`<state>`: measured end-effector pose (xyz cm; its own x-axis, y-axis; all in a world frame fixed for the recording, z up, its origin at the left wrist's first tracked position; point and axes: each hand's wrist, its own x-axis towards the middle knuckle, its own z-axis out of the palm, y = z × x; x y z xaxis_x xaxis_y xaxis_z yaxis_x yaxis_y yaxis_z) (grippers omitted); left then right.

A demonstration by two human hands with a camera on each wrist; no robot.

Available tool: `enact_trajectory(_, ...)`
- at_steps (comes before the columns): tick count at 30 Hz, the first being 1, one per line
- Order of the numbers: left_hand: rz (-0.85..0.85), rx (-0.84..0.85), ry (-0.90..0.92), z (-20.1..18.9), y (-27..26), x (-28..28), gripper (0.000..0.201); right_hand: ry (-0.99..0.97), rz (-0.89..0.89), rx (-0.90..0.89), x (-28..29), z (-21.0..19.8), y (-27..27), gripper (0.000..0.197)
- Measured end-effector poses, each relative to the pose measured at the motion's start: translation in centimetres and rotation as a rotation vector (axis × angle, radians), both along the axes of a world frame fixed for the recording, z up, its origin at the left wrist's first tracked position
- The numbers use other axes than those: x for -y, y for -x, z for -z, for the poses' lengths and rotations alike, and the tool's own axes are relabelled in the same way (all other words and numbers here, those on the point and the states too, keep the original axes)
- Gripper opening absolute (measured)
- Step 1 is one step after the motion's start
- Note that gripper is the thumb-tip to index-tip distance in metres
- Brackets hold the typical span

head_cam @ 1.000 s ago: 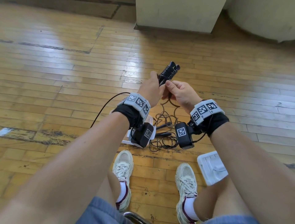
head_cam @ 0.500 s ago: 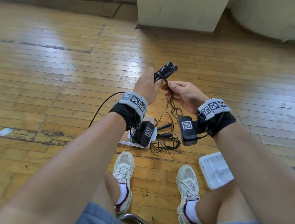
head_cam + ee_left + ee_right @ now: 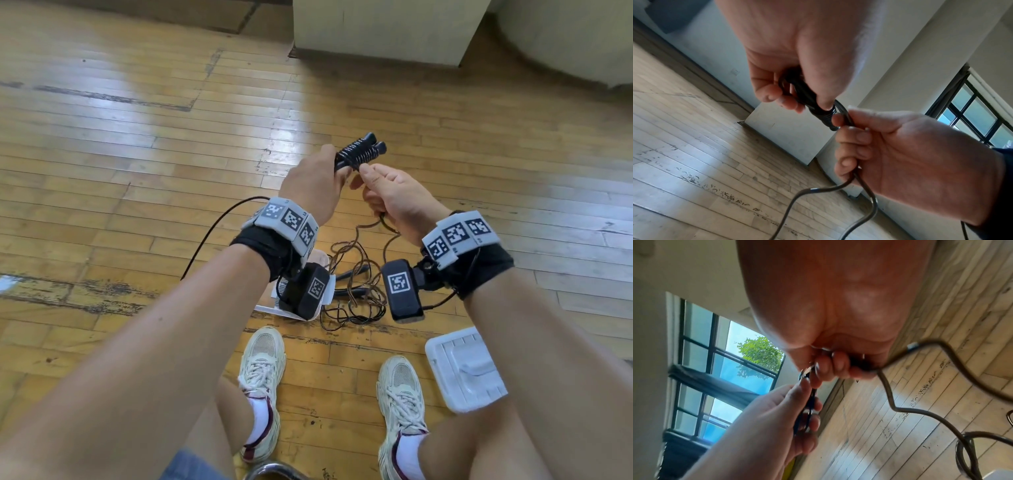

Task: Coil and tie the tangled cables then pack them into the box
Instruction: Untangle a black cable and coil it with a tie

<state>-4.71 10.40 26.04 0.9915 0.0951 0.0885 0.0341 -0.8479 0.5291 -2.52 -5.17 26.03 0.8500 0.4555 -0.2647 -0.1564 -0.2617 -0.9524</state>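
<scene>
A black cable bundle, wound tight with several turns of its own cord, is held up above the floor. My left hand grips its lower end. My right hand pinches the loose cord right beside the wraps, and the cord's tail hangs from the fist to a tangle of thin dark cables on the floor. A white box, mostly hidden behind my left wrist camera, lies beside the tangle.
A white moulded plastic lid lies on the wooden floor by my right shoe. My left shoe is below the tangle. A pale cabinet base stands at the far end. A thin black wire runs from my left wrist.
My right hand dropped away from the bundle, then came back up to the wraps with the cord. The left hand kept its grip, shifting slightly left and up.
</scene>
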Motion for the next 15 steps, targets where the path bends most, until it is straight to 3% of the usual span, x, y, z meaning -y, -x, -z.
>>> enact_trajectory(4,-0.007,-0.029,0.091,-0.4,-0.2,0.2,0.028,-0.089,0.090,-0.035,-0.1,-0.1,0.1,0.027)
enact_trajectory(9,0.002,-0.119,0.572,-0.4,-0.7,0.4,0.036,-0.186,0.092,-0.150,1.0,-0.2,-0.6,0.020)
enact_trajectory(15,0.034,-0.179,0.990,-0.2,-0.1,1.3,0.038,-0.205,0.139,-0.237,1.8,-0.3,-1.1,0.023)
